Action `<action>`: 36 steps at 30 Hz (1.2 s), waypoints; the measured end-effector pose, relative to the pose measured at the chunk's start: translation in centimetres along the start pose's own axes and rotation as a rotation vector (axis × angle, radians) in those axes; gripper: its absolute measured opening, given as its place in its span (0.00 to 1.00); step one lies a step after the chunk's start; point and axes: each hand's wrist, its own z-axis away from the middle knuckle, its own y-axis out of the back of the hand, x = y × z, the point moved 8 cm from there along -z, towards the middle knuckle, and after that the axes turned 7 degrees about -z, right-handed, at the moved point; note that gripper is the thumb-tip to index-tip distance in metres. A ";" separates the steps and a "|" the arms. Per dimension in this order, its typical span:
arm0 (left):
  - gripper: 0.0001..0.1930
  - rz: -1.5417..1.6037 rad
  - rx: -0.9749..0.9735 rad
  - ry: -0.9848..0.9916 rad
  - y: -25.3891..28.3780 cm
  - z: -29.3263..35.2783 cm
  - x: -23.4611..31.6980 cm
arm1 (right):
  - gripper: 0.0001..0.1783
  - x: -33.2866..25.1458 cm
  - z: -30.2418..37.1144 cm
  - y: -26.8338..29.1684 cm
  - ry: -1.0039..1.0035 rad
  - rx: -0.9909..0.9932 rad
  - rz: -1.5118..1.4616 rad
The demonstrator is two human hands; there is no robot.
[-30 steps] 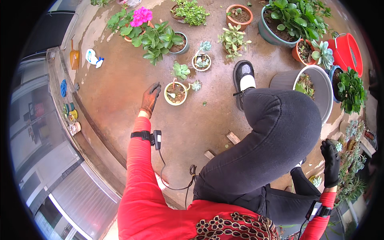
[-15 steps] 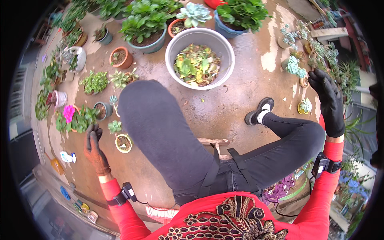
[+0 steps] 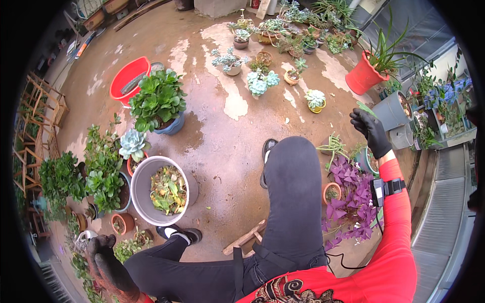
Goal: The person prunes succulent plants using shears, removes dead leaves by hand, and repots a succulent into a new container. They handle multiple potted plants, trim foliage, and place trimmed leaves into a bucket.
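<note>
My left hand (image 3: 110, 268), in a black and rust-brown work glove, is at the lower left beside my bent knee. Its fingers are loosely bent, and I see nothing in them. Nearest it are small potted plants and a large grey tub (image 3: 137, 199) holding yellow and green leaf scraps (image 3: 168, 191). My right hand (image 3: 372, 132), in a black glove, is raised at the right with its fingers loosely curved and apart. A green leaf (image 3: 367, 109) shows just above those fingers; whether they touch it I cannot tell. Beside this hand stands a grey pot (image 3: 391, 112).
A leafy plant in a blue pot (image 3: 172, 126) and a red basin (image 3: 121, 78) stand beyond the tub. Potted succulents (image 3: 260, 82) line the far side. Purple-leaved plants (image 3: 348, 202) grow by my right knee. A red pot (image 3: 362, 76) leans at the right.
My view has swung to the right, so the tub now appears farther left. My right hand has gone from stretched fingers to loosely curved ones. My left hand is now lower in the view.
</note>
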 end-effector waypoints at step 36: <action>0.21 -0.470 -0.458 0.929 -25.5 -9.2 -18.8 | 0.17 42.6 -34.1 10.3 -0.572 0.417 -0.018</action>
